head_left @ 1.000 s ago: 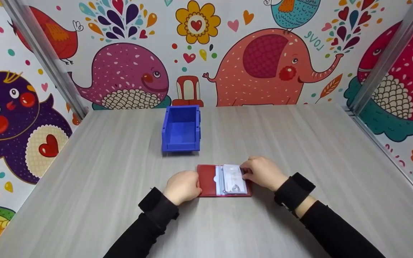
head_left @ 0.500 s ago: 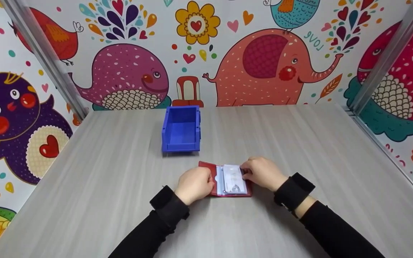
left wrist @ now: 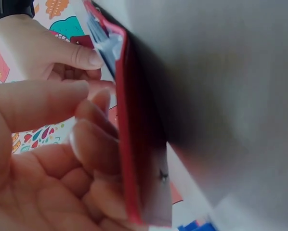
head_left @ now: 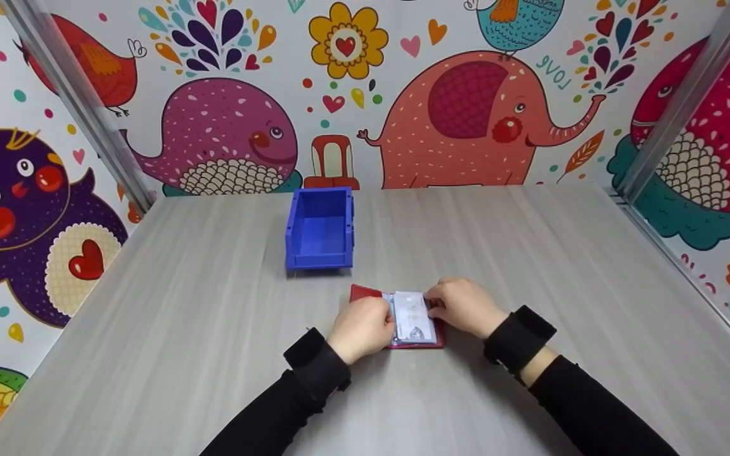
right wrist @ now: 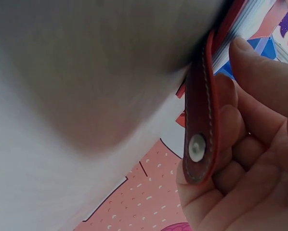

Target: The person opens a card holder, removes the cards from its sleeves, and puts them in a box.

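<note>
A red card holder (head_left: 365, 292) lies open on the table, its white-topped stack of sleeves (head_left: 412, 316) facing up. The left hand (head_left: 362, 326) covers most of the left cover, whose far corner is raised. In the left wrist view, curled fingers (left wrist: 88, 139) meet the edge of the red cover (left wrist: 129, 159), which stands up from the table. The right hand (head_left: 466, 307) grips the holder's right side. Seen from the right wrist, the thumb (right wrist: 242, 50) is at the sleeve edges, and a stitched strap (right wrist: 199, 120) with a metal snap (right wrist: 197, 147) lies across the curled fingers.
A blue bin (head_left: 319, 259) sits on the table behind the holder, slightly to its left. Printed cartoon panels (head_left: 454, 120) wall in the back and sides of the table (head_left: 498, 234), with metal posts (head_left: 682, 101) at the corners.
My left hand has moved right from the holder's left edge and now covers more of the left cover. That cover has lifted from lying flat. The right hand stays in place.
</note>
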### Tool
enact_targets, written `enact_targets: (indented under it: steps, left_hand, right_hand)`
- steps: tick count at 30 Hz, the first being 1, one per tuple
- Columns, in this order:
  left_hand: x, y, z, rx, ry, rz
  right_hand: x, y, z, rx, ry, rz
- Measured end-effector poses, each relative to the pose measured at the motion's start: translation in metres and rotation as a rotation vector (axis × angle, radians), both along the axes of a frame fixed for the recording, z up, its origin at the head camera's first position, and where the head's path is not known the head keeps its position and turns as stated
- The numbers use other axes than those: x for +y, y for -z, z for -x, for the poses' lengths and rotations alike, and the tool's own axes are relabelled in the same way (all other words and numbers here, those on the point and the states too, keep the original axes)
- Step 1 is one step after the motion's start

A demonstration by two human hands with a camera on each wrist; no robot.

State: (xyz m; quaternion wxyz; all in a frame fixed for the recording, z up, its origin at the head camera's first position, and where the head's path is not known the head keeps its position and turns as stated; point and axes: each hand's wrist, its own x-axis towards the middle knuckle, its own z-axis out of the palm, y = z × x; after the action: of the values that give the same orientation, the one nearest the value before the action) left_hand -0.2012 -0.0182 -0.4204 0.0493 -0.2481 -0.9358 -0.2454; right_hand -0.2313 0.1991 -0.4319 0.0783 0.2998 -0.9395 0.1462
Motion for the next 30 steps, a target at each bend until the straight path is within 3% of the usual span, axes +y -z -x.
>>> enact_targets:
  steps: [11,30]
  left_hand:
    - [0.0014,0.0055,0.0071,-0.114,-0.026,-0.014]
    - [0.0054,0.0054,0.0104,-0.225,-0.053,-0.011]
  right_hand:
    - [-0.0003,0.0005,-0.0009,0.012,0.006,-0.007]
    - [-0.0022,-0.0010,-0.0025,-0.026,0.051,-0.016]
